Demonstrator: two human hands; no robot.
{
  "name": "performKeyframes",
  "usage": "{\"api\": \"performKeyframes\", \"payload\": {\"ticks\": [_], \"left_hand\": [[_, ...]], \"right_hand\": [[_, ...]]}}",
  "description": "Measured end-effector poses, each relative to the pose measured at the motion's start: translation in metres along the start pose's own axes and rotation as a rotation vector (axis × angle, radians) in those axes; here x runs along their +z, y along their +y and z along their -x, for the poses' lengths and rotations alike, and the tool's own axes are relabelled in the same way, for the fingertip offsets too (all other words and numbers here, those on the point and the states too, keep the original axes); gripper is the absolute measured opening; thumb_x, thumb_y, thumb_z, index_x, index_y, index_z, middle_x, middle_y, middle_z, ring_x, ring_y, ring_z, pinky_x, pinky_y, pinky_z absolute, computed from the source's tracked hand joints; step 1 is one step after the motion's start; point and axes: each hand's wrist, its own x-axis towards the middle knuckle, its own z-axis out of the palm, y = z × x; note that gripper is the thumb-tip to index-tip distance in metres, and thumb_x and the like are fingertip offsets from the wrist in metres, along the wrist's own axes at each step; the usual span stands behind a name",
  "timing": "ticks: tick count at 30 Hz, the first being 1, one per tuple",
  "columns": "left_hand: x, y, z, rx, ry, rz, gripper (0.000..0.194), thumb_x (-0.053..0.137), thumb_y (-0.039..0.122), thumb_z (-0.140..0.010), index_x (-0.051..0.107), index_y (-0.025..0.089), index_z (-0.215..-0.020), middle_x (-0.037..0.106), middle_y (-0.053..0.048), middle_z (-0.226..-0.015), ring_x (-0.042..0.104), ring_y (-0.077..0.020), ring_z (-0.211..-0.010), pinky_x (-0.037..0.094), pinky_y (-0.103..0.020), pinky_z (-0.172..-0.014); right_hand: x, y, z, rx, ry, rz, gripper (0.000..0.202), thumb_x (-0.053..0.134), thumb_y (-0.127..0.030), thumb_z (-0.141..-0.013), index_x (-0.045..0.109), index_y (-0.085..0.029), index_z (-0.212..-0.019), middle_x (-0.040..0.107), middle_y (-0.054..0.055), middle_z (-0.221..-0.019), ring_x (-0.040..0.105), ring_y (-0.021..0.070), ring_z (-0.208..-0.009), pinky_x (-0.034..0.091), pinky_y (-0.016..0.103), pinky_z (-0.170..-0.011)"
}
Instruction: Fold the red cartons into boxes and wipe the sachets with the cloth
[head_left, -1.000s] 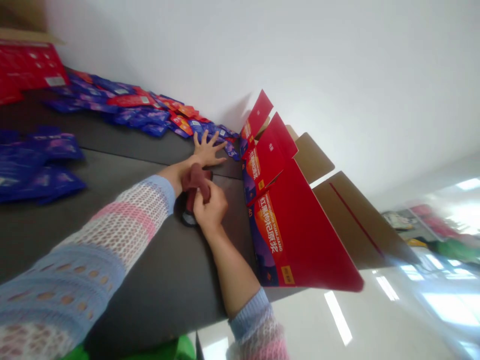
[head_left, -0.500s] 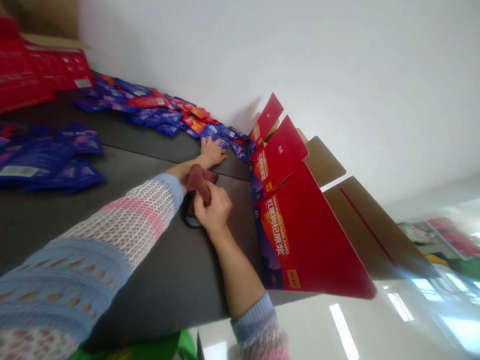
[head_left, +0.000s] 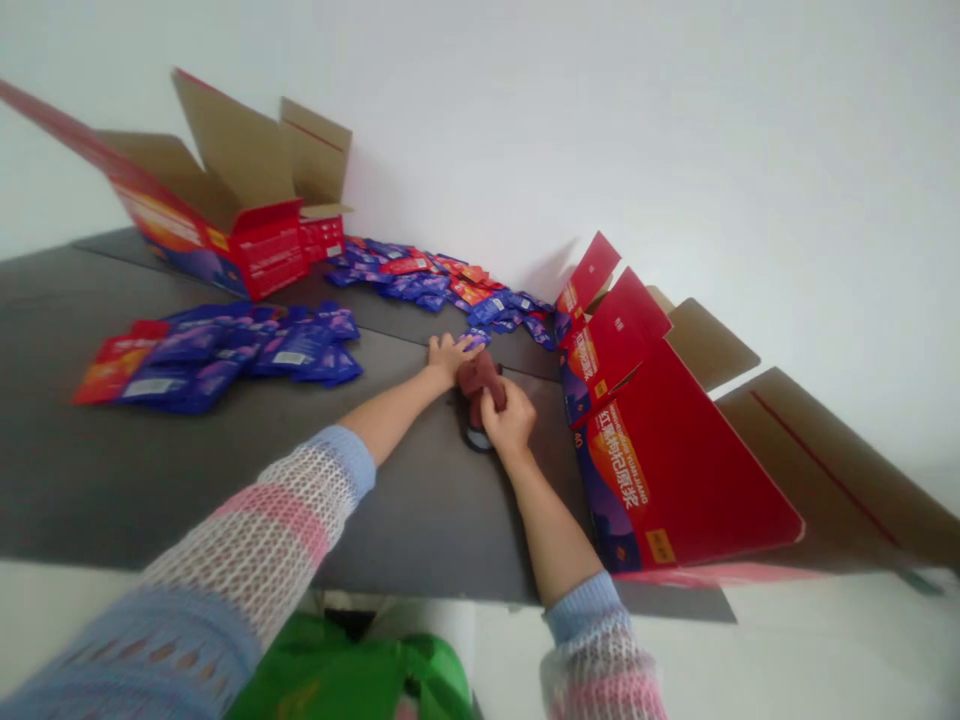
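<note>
The right hand (head_left: 508, 425) pinches a crumpled maroon cloth (head_left: 478, 377) just left of the red carton (head_left: 660, 470); the left hand (head_left: 448, 355), fingers loosely spread, touches a blue sachet (head_left: 474, 340) beyond the cloth.

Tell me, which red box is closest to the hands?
The red box on the right, beside the right hand. The other box sits far back on the left.

packets (head_left: 225, 355) left, carton (head_left: 675, 470) right of hands (head_left: 487, 395)

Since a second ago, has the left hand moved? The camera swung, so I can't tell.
Yes. The left hand, then spread flat on the blue packets, has drawn back from the wall to their near edge.
</note>
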Motion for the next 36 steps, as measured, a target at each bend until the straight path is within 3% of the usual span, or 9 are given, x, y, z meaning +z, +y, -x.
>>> {"api": "performKeyframes", "payload": {"ticks": [6,11,14,17,21,24,27,31,36], "left_hand": [[-0.017,-0.002,0.071,0.095,0.039,-0.055,0.060,0.043,0.038,-0.089,0.051,0.030,-0.147,0.042,-0.003,-0.158,0.036,-0.0413,-0.131,0.033,-0.058,-0.100],[-0.030,-0.015,0.126,0.232,-0.002,-0.006,0.076,0.046,0.024,-0.082,0.035,0.029,-0.157,0.039,0.001,-0.160,0.045,-0.0329,-0.127,0.039,-0.047,-0.099],[-0.041,-0.020,0.148,0.335,-0.077,-0.082,0.086,0.054,0.019,-0.074,0.034,0.029,-0.157,0.040,-0.001,-0.159,0.047,-0.0307,-0.131,0.031,-0.046,-0.111],[-0.047,-0.012,0.164,0.385,-0.090,-0.181,0.075,0.055,0.017,-0.077,0.048,0.029,-0.150,0.047,-0.004,-0.154,0.049,-0.0287,-0.133,0.020,-0.044,-0.119],[-0.041,0.015,0.180,0.240,-0.080,-0.266,0.046,0.041,0.009,-0.090,0.073,0.017,-0.122,0.068,-0.018,-0.127,0.064,-0.0250,-0.116,0.035,-0.040,-0.111],[-0.034,0.027,0.188,0.157,0.002,-0.321,0.040,0.042,0.005,-0.090,0.074,0.004,-0.114,0.071,-0.025,-0.115,0.066,-0.0281,-0.111,0.042,-0.042,-0.103],[-0.034,0.026,0.192,0.193,0.010,-0.340,0.037,0.043,0.005,-0.091,0.075,0.002,-0.109,0.073,-0.025,-0.105,0.068,-0.0286,-0.102,0.044,-0.042,-0.097],[-0.039,0.026,0.202,0.226,-0.037,-0.357,0.034,0.045,0.004,-0.090,0.077,0.002,-0.100,0.074,-0.024,-0.096,0.070,-0.0309,-0.096,0.046,-0.041,-0.090],[-0.042,0.042,0.221,0.098,-0.041,-0.405,0.035,0.045,0.007,-0.090,0.078,0.002,-0.099,0.075,-0.025,-0.092,0.070,-0.0352,-0.097,0.030,-0.057,-0.107]], "right_hand": [[-0.004,-0.001,-0.001,0.061,0.003,0.009,0.041,0.048,-0.040,-0.091,0.068,-0.016,-0.118,0.071,0.015,-0.113,0.065,0.0272,-0.104,0.047,0.035,-0.097],[-0.009,-0.002,0.000,0.139,0.064,0.023,0.041,0.049,-0.042,-0.090,0.068,-0.017,-0.116,0.073,0.014,-0.107,0.067,0.0275,-0.098,0.048,0.034,-0.090],[-0.013,-0.003,0.002,0.157,0.131,0.020,0.042,0.047,-0.045,-0.091,0.070,-0.016,-0.112,0.074,0.015,-0.100,0.068,0.0274,-0.091,0.049,0.034,-0.084],[-0.018,-0.008,0.003,0.157,0.134,0.007,0.048,0.042,-0.049,-0.094,0.070,-0.014,-0.111,0.074,0.015,-0.097,0.068,0.0270,-0.087,0.051,0.035,-0.082],[-0.012,-0.015,0.006,-0.029,-0.018,0.017,0.048,0.045,-0.046,-0.094,0.063,-0.016,-0.128,0.070,0.013,-0.121,0.062,0.0282,-0.114,0.048,0.039,-0.100],[0.000,-0.020,0.010,-0.249,-0.225,0.088,0.057,0.052,-0.043,-0.091,0.053,-0.019,-0.143,0.057,0.010,-0.143,0.042,0.0291,-0.140,0.034,0.046,-0.116],[0.006,-0.024,0.012,-0.326,-0.449,0.160,0.065,0.058,-0.048,-0.090,0.044,-0.028,-0.150,0.046,0.009,-0.154,0.035,0.0302,-0.145,0.028,0.056,-0.117],[-0.004,-0.026,0.008,-0.361,-0.615,0.117,0.066,0.064,-0.050,-0.089,0.044,-0.033,-0.149,0.038,0.008,-0.159,0.032,0.0285,-0.148,0.024,0.059,-0.117],[-0.012,-0.040,0.009,-0.453,-0.723,0.047,0.054,0.068,-0.040,-0.089,0.054,-0.035,-0.141,0.041,0.004,-0.158,0.031,0.0266,-0.149,0.020,0.058,-0.119]]}}
